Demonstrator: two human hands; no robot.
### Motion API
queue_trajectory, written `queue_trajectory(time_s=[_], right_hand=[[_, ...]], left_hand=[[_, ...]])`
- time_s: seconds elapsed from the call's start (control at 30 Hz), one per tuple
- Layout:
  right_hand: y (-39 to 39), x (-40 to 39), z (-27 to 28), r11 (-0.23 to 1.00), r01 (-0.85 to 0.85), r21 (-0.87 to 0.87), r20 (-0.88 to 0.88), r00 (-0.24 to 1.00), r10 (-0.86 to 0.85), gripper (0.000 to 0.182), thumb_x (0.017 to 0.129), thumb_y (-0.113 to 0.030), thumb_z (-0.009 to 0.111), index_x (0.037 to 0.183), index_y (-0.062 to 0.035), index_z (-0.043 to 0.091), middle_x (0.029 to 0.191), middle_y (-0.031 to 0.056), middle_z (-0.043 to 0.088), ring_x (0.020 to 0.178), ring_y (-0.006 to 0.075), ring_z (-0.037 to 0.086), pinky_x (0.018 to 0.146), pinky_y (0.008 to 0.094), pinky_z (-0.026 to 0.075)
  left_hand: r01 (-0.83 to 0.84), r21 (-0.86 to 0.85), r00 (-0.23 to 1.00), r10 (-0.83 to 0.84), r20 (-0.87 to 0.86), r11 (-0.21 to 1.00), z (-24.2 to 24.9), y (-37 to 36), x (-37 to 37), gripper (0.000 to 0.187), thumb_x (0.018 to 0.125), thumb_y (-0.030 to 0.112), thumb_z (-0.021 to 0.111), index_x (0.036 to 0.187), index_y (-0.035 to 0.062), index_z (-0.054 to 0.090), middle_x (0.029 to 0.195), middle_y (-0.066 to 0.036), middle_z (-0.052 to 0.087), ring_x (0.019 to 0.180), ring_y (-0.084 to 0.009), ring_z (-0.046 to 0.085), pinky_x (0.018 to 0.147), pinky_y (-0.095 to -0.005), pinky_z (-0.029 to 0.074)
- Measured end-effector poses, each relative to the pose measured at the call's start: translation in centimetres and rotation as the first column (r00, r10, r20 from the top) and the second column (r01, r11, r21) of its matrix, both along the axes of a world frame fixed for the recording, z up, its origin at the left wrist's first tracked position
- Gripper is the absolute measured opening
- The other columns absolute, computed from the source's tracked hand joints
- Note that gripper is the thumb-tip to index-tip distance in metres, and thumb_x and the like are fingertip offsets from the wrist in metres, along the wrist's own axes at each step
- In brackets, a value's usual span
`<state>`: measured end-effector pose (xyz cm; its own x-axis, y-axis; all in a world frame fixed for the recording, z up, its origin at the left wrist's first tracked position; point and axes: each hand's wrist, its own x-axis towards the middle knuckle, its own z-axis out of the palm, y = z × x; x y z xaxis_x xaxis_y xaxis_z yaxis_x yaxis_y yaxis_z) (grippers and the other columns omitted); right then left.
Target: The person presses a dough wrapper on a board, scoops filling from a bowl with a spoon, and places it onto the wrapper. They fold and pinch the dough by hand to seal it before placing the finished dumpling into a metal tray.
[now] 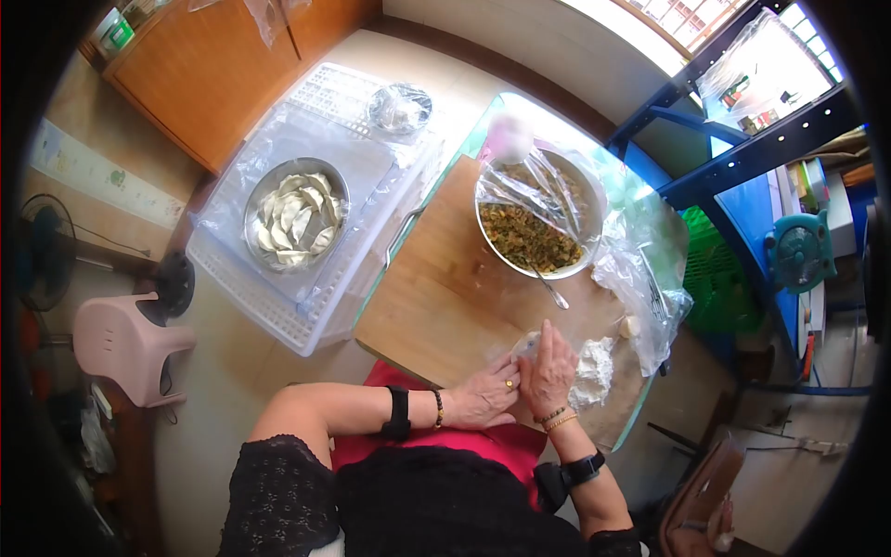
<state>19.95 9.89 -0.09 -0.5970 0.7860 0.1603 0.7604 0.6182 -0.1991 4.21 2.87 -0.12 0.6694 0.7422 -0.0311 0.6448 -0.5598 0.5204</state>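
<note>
My left hand lies low over the near edge of a wooden board, its fingers stretched toward my right hand, their tips partly hidden. My right hand rests beside it with fingers straight and pointing away from me. A pale, flat piece, perhaps dough, shows just beyond the fingers; its shape is mostly covered. White flour is heaped right of my right hand, with a small dough lump further off. Beyond stands a large bowl of chopped filling, a metal spoon leaning over its rim.
On a white plastic crate at left sits a metal bowl of dumplings, near a plastic-covered bowl. Crumpled plastic film lies right of the filling. A pink stool and a blue shelf frame flank the table.
</note>
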Motion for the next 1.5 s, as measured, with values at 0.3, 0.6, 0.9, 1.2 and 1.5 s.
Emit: queue_trajectory(time_s=[0.3,0.6,0.9,1.2,1.5], right_hand=[[7.0,1.3,-1.2,0.912,0.344,-0.222,-0.275,0.875,-0.397,0.077,0.075,-0.031,0.076,0.137,-0.0004,0.041,0.112,0.0190,0.058,0.100,0.0331,0.058,0.087,0.0426,0.042],[0.3,-1.5,0.3,1.000,-0.011,0.023,-0.023,1.000,0.011,0.077,0.078,-0.034,0.071,0.139,-0.0004,0.039,0.116,0.0194,0.057,0.101,0.0361,0.056,0.093,0.0484,0.036],[5.7,0.1,-1.1,0.922,0.351,-0.166,-0.245,0.891,-0.383,0.075,0.077,-0.028,0.074,0.139,-0.0026,0.040,0.112,0.0174,0.060,0.102,0.0328,0.058,0.088,0.0434,0.041],[1.2,-2.1,-0.6,0.999,0.039,0.002,-0.034,0.999,-0.039,0.073,0.077,-0.025,0.071,0.140,-0.0042,0.040,0.124,0.0191,0.054,0.109,0.0356,0.053,0.091,0.0461,0.038],[5.7,-0.3,-1.0,0.972,0.158,-0.173,-0.346,0.915,-0.210,0.074,0.078,-0.020,0.070,0.142,-0.0050,0.037,0.123,0.0208,0.054,0.113,0.0354,0.053,0.091,0.0460,0.040]], left_hand=[[-0.134,0.179,0.986,0.113,0.124,0.975,-1.4,-0.4,0.0,0.063,0.085,0.046,0.060,0.125,-0.0024,0.050,0.133,-0.025,0.044,0.133,-0.0372,0.035,0.113,-0.0543,0.021],[-0.099,0.117,0.986,0.082,0.145,0.988,-0.9,-1.2,-1.0,0.065,0.080,0.045,0.065,0.122,-0.0030,0.053,0.130,-0.023,0.047,0.131,-0.0372,0.036,0.114,-0.0564,0.018],[-0.173,0.195,0.980,0.149,0.132,0.965,-0.9,-1.0,-0.7,0.063,0.082,0.044,0.065,0.122,-0.0021,0.051,0.131,-0.020,0.045,0.131,-0.0351,0.037,0.112,-0.0544,0.024],[-0.135,0.139,0.984,0.116,0.134,0.981,-1.4,-1.4,-1.0,0.060,0.080,0.045,0.065,0.118,-0.0010,0.056,0.131,-0.020,0.046,0.131,-0.0359,0.035,0.113,-0.0551,0.021],[-0.215,0.114,0.970,0.198,0.141,0.970,-0.2,-1.0,-1.3,0.064,0.082,0.046,0.063,0.122,-0.0024,0.052,0.132,-0.023,0.044,0.130,-0.0377,0.036,0.112,-0.0548,0.022]])
